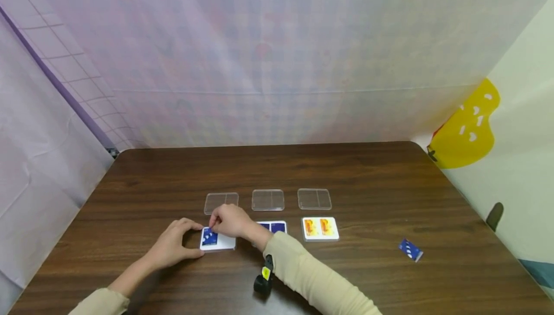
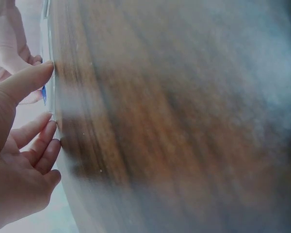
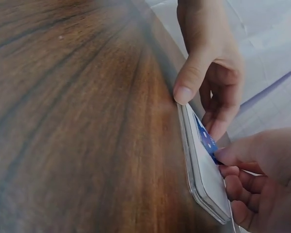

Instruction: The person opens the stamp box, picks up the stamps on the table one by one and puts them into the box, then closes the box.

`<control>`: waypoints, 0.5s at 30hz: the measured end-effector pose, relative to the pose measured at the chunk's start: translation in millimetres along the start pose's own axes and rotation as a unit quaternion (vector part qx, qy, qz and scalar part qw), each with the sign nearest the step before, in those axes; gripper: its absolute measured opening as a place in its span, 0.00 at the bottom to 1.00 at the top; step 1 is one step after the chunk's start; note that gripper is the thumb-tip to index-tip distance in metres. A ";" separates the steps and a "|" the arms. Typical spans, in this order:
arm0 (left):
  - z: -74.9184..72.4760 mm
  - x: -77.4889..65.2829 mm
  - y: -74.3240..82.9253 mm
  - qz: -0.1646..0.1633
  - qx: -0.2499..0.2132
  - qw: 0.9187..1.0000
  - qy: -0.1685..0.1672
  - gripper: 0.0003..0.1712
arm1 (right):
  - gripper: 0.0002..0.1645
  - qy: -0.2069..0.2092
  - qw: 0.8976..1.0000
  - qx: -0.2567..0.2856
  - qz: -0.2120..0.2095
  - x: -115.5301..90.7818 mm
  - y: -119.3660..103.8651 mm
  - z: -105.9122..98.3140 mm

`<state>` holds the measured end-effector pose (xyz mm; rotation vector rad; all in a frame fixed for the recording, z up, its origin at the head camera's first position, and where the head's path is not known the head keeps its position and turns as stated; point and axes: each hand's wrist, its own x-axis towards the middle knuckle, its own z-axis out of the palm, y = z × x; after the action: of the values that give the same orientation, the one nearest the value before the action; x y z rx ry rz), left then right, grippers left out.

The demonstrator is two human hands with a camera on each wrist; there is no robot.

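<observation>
At the left of the row on the table lies a flat white case (image 1: 226, 243) with a clear rim. My left hand (image 1: 170, 243) holds it at its left end, thumb on the near edge and fingers on the far edge. A small blue card (image 1: 209, 237) with white marks lies over the case's left half. My right hand (image 1: 231, 220) pinches this card near its far right corner. In the right wrist view, the blue card (image 3: 207, 139) lies against the white face of the case (image 3: 206, 167), thumb and forefinger at its edge.
Three clear lids (image 1: 268, 200) lie in a row behind. A case with two blue cards (image 1: 278, 227) is partly hidden by my right wrist. Right of it is a case with two yellow-orange cards (image 1: 320, 229). Another blue card (image 1: 410, 250) lies farther right on the brown table (image 1: 368, 185).
</observation>
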<state>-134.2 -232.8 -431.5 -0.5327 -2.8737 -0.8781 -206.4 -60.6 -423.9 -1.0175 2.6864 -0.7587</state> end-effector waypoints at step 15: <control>-0.7 0.1 0.9 -0.005 0.000 1.000 -0.004 0.29 | 0.03 0.044 0.990 -0.133 -0.008 -9.9 -11.3 2.3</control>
<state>-133.9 -232.4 -430.5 -0.5238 -2.8859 -0.8779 -191.7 -62.2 -420.2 -1.0851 2.9165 -0.4648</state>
